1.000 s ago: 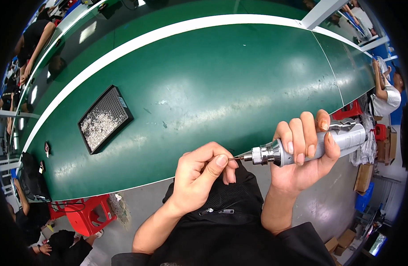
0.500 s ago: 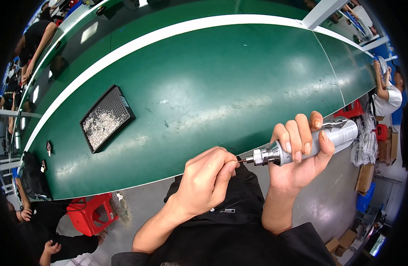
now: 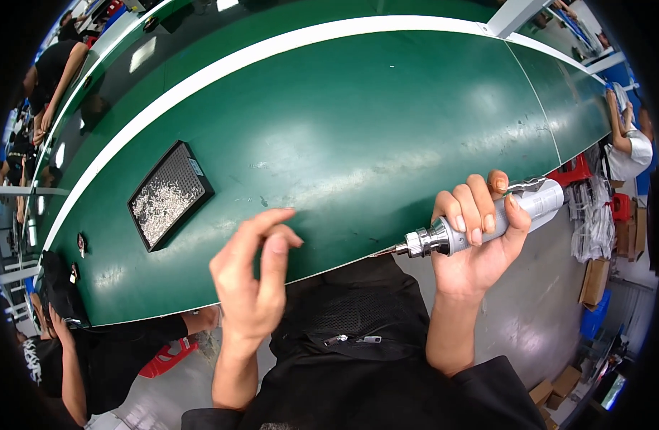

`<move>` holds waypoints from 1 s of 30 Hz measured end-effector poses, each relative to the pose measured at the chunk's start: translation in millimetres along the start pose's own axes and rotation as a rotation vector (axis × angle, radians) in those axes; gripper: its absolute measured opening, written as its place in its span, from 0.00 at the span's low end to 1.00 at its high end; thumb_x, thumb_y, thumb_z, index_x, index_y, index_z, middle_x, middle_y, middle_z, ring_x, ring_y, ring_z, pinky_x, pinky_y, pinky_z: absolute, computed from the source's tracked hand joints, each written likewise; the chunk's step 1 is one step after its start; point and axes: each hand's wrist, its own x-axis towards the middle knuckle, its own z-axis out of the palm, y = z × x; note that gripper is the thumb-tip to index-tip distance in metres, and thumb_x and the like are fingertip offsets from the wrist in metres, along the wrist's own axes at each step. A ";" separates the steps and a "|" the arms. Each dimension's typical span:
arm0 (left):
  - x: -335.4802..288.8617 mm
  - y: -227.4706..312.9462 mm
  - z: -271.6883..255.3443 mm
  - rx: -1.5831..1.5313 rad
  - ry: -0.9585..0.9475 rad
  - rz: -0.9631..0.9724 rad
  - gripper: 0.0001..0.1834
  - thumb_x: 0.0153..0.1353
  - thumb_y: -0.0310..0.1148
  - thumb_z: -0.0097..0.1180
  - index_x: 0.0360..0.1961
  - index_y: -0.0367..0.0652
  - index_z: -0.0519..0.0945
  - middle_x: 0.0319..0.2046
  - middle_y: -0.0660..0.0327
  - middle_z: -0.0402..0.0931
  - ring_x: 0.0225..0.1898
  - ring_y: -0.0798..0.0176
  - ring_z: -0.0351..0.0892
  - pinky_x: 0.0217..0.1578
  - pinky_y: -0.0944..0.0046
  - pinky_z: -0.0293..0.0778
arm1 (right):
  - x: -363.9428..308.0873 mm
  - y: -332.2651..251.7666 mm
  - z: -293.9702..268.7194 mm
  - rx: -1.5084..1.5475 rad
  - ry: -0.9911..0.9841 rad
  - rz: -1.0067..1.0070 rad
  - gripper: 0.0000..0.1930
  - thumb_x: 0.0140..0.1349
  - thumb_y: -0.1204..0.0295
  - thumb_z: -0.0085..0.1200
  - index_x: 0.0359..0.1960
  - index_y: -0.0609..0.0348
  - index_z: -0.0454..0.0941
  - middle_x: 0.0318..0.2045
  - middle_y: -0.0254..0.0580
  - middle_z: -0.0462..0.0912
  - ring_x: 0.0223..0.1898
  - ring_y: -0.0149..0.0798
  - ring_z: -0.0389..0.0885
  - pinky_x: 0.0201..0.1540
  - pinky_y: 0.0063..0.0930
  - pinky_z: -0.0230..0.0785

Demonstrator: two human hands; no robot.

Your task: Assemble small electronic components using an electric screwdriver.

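Nearest is black cloth with shiny metal zips. The left hand has its fingers bent and apart. The right hand wraps its fingers around a smooth, round, grey screwdriver. Its thin tip points left, by the edge of the shiny green tabletop. Farther off, a flat black tray with little holes holds tiny silvery bits.
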 end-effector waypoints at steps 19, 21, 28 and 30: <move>29.8 -38.0 -41.4 0.752 0.003 0.368 0.12 0.48 0.20 0.65 0.36 0.38 0.81 0.29 0.59 0.74 0.28 0.57 0.76 0.28 0.61 0.72 | -8.7 -3.2 -19.2 -0.101 0.127 0.050 0.04 0.64 0.70 0.45 0.36 0.55 0.66 0.17 0.30 0.62 0.16 0.27 0.60 0.28 0.25 0.60; 32.8 -38.6 -40.6 0.779 -0.055 0.426 0.12 0.48 0.19 0.65 0.36 0.37 0.80 0.27 0.59 0.73 0.27 0.58 0.75 0.26 0.61 0.72 | -9.6 -3.0 -21.9 -0.118 0.151 0.058 0.04 0.64 0.70 0.45 0.36 0.55 0.66 0.17 0.30 0.62 0.16 0.27 0.60 0.28 0.25 0.60; 36.0 -37.2 -38.7 0.907 -0.157 0.530 0.09 0.49 0.19 0.63 0.32 0.35 0.77 0.26 0.59 0.71 0.27 0.59 0.74 0.25 0.62 0.72 | -14.6 -8.6 -24.8 -0.111 0.150 0.063 0.05 0.64 0.70 0.45 0.36 0.56 0.67 0.17 0.30 0.62 0.16 0.27 0.60 0.28 0.26 0.60; 38.0 -38.2 -40.4 0.968 -0.186 0.565 0.09 0.50 0.19 0.61 0.33 0.35 0.75 0.27 0.59 0.71 0.27 0.59 0.74 0.26 0.62 0.73 | -13.0 -4.8 -24.9 -0.093 0.149 0.076 0.05 0.64 0.70 0.46 0.36 0.56 0.67 0.17 0.30 0.62 0.16 0.27 0.60 0.28 0.26 0.60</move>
